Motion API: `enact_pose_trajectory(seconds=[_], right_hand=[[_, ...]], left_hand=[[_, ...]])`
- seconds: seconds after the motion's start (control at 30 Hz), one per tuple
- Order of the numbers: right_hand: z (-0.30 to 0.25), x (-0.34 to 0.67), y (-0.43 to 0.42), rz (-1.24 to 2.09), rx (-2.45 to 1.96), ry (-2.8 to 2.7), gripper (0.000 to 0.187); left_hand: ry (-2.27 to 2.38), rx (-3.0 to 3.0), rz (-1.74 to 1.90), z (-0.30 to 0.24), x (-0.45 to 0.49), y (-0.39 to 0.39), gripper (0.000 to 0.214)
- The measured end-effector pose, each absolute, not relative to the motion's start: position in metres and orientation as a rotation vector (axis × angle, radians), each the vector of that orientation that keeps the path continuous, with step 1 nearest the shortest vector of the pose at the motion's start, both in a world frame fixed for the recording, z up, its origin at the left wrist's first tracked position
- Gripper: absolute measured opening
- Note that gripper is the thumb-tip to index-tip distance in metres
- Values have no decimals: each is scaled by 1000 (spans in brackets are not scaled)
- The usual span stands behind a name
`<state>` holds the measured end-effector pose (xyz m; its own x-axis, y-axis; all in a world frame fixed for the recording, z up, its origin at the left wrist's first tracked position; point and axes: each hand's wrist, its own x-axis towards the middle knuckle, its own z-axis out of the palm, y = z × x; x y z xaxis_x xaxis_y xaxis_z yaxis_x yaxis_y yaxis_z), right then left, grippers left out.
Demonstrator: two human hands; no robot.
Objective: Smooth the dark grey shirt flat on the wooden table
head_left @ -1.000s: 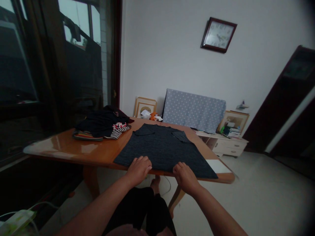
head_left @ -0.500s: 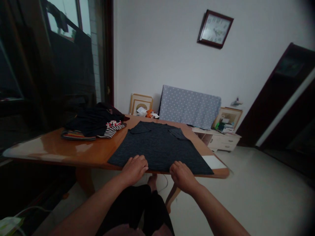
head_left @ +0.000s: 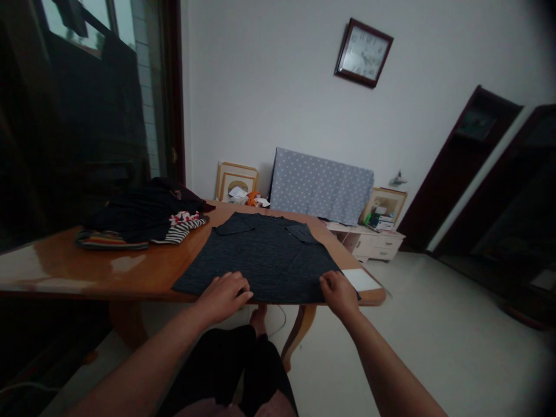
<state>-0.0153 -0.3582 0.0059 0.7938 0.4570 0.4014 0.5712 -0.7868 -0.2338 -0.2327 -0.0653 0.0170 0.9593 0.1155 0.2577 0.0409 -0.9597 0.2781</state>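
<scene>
A dark grey shirt (head_left: 264, 260) lies flat on the brown wooden table (head_left: 108, 272), sleeves folded in at the far end. My left hand (head_left: 223, 296) rests on the shirt's near hem, fingers curled down on the cloth. My right hand (head_left: 339, 292) sits at the shirt's near right corner, fingers closed on the hem there. Both hands are at the table's front edge.
A heap of dark and striped clothes (head_left: 143, 217) lies at the table's far left. A white sheet (head_left: 360, 279) lies by the right corner. Behind the table are a dotted cover (head_left: 319, 185), picture frames (head_left: 234, 180), a low white cabinet (head_left: 376, 243) and a wall clock (head_left: 362, 53).
My right hand has slid to the right along the hem, from near the middle to the shirt's right corner. My left hand has stayed put. The view has turned to the right.
</scene>
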Motion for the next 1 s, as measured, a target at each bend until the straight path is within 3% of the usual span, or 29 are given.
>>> enact_pose_trajectory(seconds=[0.17,0.3,0.53,1.0], right_hand=[[2,31,-401,-495,-2905,-223,38],[-3,51,-420,-252,-3034,-102,51],[-10,60,-419,-107,-2934,-197,31],[-5,43,-425,-187,-2900,-23,35]], left_hand=[[62,2811,471,20,-213,-62,21],[38,2800,509,13,-193,-72,16],[-42,2764,411,-12,-181,-82,39],[-85,2793,262,-15,-187,-77,55]])
